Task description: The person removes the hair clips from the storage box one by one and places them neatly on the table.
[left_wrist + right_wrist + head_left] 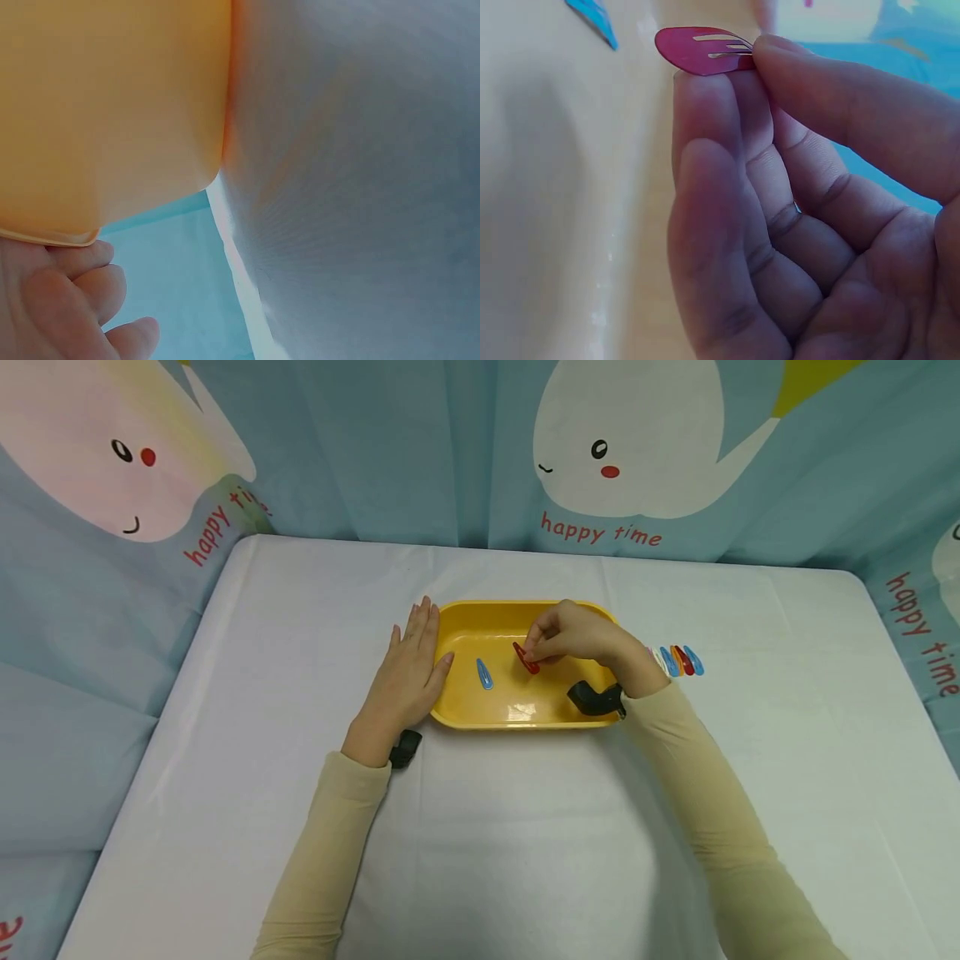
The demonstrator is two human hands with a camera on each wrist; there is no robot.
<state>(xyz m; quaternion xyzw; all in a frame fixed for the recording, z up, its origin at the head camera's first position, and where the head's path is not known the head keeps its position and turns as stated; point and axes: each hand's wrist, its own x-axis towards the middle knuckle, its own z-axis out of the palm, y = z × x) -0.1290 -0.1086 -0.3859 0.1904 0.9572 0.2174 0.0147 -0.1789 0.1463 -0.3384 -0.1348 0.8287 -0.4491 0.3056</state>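
Between thumb and fingertips my right hand pinches a red snap hair clip over the yellow tray. In the right wrist view the red hair clip shows its slotted end towards the thumb. A blue hair clip lies on the tray floor, left of the red one. My left hand lies against the tray's left rim with its fingers extended. The left wrist view shows the outside of the tray, with some fingers beside its rim.
Right of the tray, a row of several hair clips, blue, orange and red among them, lies on the white tablecloth, partly behind the right wrist. Black wrist cameras hang from both wrists. A blue whale-print curtain borders the table's far side.
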